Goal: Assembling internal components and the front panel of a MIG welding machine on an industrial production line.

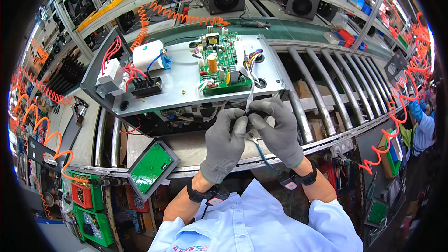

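Both my hands, in grey gloves, meet at the front edge of a metal chassis (179, 97), fingertips pinched together. My left hand (223, 143) and my right hand (280, 133) close on the lower end of a whitish flat cable (251, 94). Their fingertips largely hide that end, where a small dark bit shows. Upward, the cable runs to a green circuit board (221, 63) mounted on the chassis. Coloured wires (255, 56) stand beside it. Below my fingers lies a thin blue-handled tool (262, 154), partly hidden by my right hand.
A white cylinder (148, 56) and white block (110, 77) with red wires occupy the chassis's left part. Rollers (322, 93) extend right. A black-framed green panel (151, 169) leans at the bench's near edge, close to parts bins (93, 224). Orange coiled hoses (39, 121) hang at both sides.
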